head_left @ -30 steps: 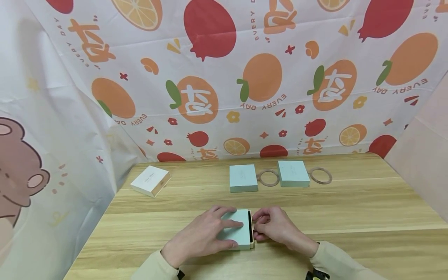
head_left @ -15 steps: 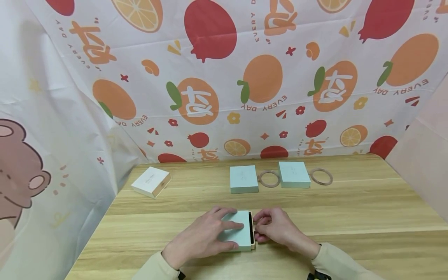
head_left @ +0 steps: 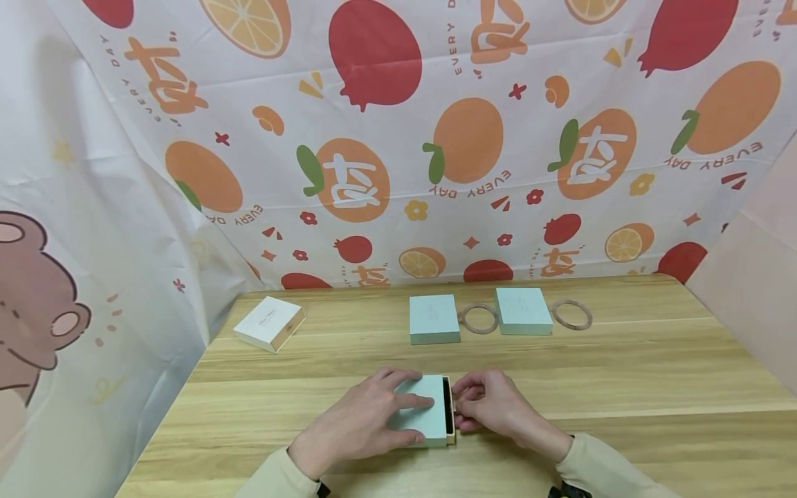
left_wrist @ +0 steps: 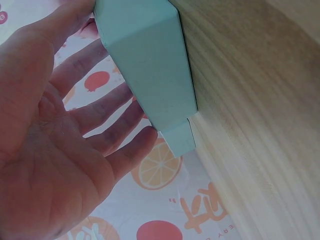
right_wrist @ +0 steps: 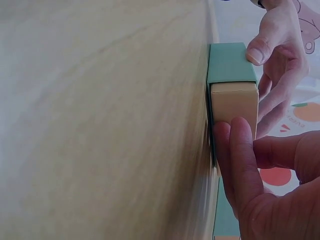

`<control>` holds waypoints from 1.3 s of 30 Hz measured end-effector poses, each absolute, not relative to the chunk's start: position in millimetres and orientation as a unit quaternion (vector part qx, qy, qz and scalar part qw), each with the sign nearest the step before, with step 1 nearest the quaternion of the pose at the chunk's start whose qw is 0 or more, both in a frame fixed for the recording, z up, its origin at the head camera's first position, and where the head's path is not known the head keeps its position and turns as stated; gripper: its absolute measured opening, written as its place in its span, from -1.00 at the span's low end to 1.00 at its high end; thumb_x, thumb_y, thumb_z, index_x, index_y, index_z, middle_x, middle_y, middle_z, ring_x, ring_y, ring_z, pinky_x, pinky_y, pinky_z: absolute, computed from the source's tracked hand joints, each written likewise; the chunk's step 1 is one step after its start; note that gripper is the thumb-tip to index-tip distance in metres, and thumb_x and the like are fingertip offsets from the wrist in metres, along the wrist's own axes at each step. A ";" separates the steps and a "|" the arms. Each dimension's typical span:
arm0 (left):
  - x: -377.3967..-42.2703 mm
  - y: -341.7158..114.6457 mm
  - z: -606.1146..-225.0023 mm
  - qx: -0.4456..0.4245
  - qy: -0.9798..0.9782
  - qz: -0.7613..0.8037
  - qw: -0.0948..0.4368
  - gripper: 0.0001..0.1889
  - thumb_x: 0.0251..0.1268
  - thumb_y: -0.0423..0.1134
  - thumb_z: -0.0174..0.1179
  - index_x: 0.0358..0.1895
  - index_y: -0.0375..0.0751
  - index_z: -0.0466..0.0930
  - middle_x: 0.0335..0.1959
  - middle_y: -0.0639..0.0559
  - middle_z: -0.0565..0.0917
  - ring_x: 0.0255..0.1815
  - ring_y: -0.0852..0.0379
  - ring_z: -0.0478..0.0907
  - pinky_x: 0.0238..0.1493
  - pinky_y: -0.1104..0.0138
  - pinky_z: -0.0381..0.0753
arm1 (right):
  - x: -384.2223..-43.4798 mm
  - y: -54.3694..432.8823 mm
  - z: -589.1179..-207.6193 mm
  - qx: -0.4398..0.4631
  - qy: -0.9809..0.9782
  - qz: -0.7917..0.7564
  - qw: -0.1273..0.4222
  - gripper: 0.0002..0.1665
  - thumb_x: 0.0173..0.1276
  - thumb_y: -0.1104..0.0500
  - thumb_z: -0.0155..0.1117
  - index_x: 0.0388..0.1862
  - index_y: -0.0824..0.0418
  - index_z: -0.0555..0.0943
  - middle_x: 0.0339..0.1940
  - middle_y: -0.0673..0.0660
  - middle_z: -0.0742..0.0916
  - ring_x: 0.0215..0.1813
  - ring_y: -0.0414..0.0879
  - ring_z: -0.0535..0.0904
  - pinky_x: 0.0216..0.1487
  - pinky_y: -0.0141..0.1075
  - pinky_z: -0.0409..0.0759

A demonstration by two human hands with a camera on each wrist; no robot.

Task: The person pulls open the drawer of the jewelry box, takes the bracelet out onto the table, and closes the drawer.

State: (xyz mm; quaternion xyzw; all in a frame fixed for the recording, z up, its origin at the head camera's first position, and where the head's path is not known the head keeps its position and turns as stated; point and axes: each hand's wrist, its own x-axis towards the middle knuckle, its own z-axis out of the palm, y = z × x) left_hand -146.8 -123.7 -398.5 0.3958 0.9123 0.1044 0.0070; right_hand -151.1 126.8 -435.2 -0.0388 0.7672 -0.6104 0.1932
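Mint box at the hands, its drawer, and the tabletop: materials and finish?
Box: likely paperboard, matte; crisp folded edges. Drawer: probably cardboard, smooth; faint crease near one edge. Tabletop: wood or printed laminate, satin; streaky grain, soft sheen.

A mint-green box [head_left: 418, 418] lies flat on the tabletop [head_left: 623, 387], its cream inner tray [right_wrist: 234, 102] slid slightly out rightward.

Near the back left corner of the wooden worktop [head_left: 654, 373], you have a white box [head_left: 269, 324] with small lettering on top, turned at an angle. Further right, you see a row along the back: a light-green box [head_left: 434, 319], a ring [head_left: 479, 331], a second light-green box [head_left: 523, 310] and another ring [head_left: 574, 327]. Facing you is a fruit-print cloth [head_left: 411, 152]; a brown cartoon bear [head_left: 37, 297] shows to your left.
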 end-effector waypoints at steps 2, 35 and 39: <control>-146.7 -123.6 -398.3 0.396 0.912 0.104 0.007 -0.56 0.31 0.17 0.33 0.23 0.24 0.69 0.40 -0.02 0.54 0.38 -0.03 0.49 0.27 0.06 0.62 | -151.0 127.2 -435.3 -0.039 0.767 -0.611 0.193 -0.73 0.34 0.44 0.28 0.01 0.44 0.62 -0.33 0.18 0.75 -0.39 -0.13 0.75 -0.29 -0.21 0.79; -146.3 -124.0 -398.4 0.397 0.912 0.104 -0.003 -0.56 0.30 0.16 0.34 0.23 0.25 0.69 0.39 -0.01 0.55 0.36 -0.02 0.50 0.26 0.09 0.63 | -148.6 133.0 -432.2 -0.035 0.764 -0.614 0.195 -0.72 0.35 0.46 0.25 0.04 0.46 0.62 -0.32 0.20 0.73 -0.39 -0.14 0.74 -0.29 -0.21 0.79; -146.1 -123.9 -398.4 0.396 0.912 0.106 -0.002 -0.56 0.30 0.16 0.34 0.23 0.25 0.69 0.39 -0.01 0.55 0.36 -0.03 0.50 0.27 0.08 0.62 | -148.9 133.4 -432.5 -0.033 0.764 -0.614 0.196 -0.72 0.35 0.46 0.25 0.04 0.46 0.62 -0.32 0.20 0.73 -0.39 -0.13 0.74 -0.29 -0.21 0.79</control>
